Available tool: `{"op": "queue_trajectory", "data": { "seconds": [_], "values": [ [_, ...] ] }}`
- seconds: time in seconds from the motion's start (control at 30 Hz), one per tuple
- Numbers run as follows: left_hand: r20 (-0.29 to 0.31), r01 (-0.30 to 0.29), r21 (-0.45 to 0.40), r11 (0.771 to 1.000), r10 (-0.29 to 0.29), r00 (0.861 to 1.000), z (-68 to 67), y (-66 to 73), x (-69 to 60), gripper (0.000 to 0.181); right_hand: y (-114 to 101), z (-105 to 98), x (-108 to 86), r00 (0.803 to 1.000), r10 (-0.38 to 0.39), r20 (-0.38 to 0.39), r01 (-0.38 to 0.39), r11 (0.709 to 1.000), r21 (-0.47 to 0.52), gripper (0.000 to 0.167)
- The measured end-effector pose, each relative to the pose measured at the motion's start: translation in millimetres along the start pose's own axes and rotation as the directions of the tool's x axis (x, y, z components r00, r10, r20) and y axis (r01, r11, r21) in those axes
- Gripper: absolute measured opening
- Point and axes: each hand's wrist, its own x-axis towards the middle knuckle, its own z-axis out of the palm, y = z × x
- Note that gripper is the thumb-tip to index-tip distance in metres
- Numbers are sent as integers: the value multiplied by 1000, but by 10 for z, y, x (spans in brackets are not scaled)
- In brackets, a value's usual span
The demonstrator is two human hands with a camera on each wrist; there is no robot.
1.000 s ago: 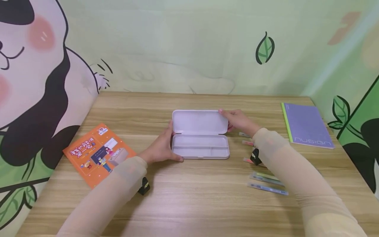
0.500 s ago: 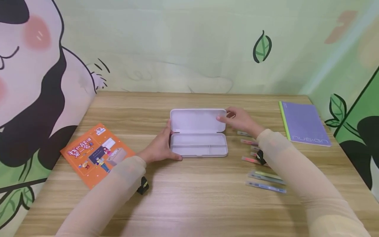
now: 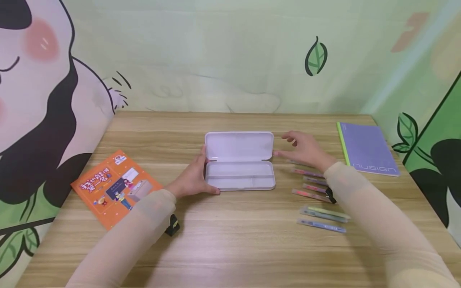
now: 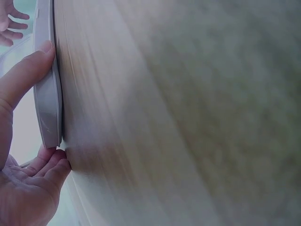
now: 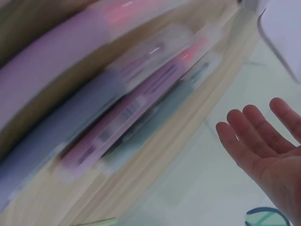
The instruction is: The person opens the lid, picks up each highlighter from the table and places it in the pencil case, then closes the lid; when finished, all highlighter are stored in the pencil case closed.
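Rightward off the lid (image 3: 239,146) had moved the right hand (image 3: 307,150), fingers loosely spread, while the left hand (image 3: 192,180) pinched the left end of the pencil case (image 3: 239,170), already opened midway across the worktop (image 3: 223,240), the pens (image 3: 309,195) toward its right edge still outside the case.
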Motion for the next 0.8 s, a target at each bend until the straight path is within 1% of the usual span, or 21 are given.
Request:
{"op": "queue_trajectory", "data": {
  "seconds": [0.2, 0.33, 0.53, 0.67, 0.8],
  "values": [
    [-8, -6, 3, 1000, 6, 1000, 8, -22, 3, 151, 156, -48, -112, 999, -17, -33, 15, 998, -64, 75],
    [-4, 7, -8, 1000, -7, 1000, 6, -18, 6, 151, 247, -71, -207, 998, -23, -50, 18, 995, -96, 69],
    [-2, -2, 2, 1000, 2, 1000, 7, -15, 8, 150, 398, -97, -329, 999, -28, -23, 24, 990, -138, 56],
    [-2, -1, 4, 1000, 1, 1000, 2, -5, 0, 150, 472, -102, -361, 999, -50, -2, 49, 985, -165, 44],
    [1, 2, 0, 1000, -2, 1000, 0, 1, -4, 150, 496, -111, -375, 997, -68, 22, 71, 982, -175, 36]
  ]
}}
